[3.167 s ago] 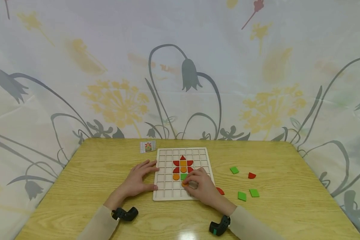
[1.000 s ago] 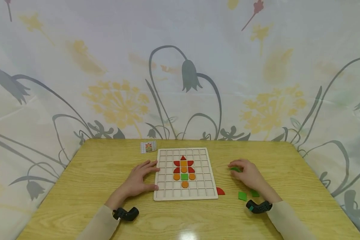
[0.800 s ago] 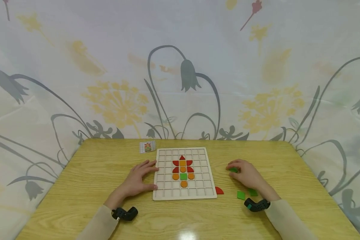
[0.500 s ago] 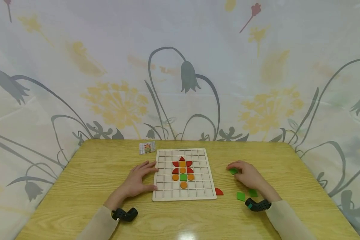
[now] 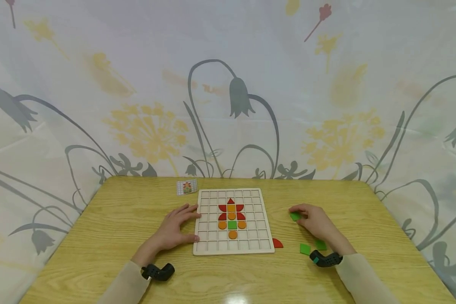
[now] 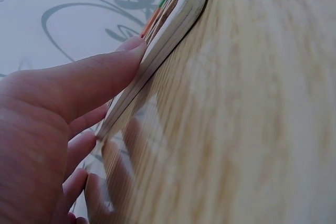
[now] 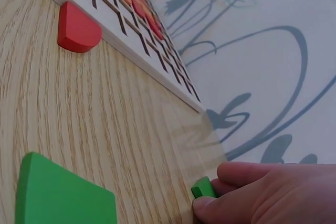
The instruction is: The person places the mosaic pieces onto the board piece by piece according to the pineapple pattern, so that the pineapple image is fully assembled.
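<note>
A pale wooden grid board (image 5: pixel 210 245) lies mid-table, with red, orange and green tiles set in its cells as a rocket-like figure. At its left edge rests my left hand (image 5: pixel 171 230). In the left wrist view the thumb (image 6: pixel 107 74) lies along the top of the board's rim, the other fingers lower down at the edge. To the right of the board, my right hand (image 5: pixel 316 221) pinches a green square tile (image 5: pixel 295 216) between thumb and fingers, low over the table. The right wrist view shows this green tile (image 7: pixel 203 188) at the fingertips, partly covered.
A red quarter-circle tile (image 5: pixel 277 243) sits against the board's lower right edge. Two more green square tiles (image 5: pixel 305 248) lie below my right hand, one partly covered by the wrist. Behind the board is a small pattern card (image 5: pixel 187 187). A flower-printed curtain (image 5: pixel 152 84) hangs behind the table.
My right hand has let go of an orange disc on the board, moved right and taken hold of a green tile. It now covers the loose red quarter-circle. The left hand stays put.
</note>
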Demonstrator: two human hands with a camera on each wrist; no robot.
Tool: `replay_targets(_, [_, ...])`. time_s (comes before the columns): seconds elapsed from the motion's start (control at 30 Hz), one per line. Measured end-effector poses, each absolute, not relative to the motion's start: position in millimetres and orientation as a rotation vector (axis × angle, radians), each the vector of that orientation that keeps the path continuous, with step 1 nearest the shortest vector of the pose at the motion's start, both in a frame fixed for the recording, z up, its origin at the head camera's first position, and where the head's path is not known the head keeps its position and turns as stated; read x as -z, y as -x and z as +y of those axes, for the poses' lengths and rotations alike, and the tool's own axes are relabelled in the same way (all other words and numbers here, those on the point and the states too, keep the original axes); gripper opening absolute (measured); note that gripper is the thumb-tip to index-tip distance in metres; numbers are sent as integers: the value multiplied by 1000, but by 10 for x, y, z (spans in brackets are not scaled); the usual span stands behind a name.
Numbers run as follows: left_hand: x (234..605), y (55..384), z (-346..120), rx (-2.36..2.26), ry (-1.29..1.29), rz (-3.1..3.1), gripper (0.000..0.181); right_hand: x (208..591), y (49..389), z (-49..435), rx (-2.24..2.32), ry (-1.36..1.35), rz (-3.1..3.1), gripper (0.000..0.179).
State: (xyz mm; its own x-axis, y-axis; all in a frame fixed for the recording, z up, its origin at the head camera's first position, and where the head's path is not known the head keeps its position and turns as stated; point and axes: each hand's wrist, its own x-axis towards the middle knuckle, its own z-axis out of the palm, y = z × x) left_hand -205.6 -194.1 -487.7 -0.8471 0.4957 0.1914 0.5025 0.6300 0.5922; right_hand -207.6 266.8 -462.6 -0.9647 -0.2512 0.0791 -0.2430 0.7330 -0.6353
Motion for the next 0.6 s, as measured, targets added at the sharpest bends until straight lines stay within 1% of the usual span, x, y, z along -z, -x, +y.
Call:
replay_targets(0.17, [4874,2065,-1938,1033,875,-2821,61,4623,2072,2639,1056,381,2956,30])
replay_targets(0.6, [4863,2054,-1934,1030,870,-2839,62,4623,2057,2607,970,450,3065,30])
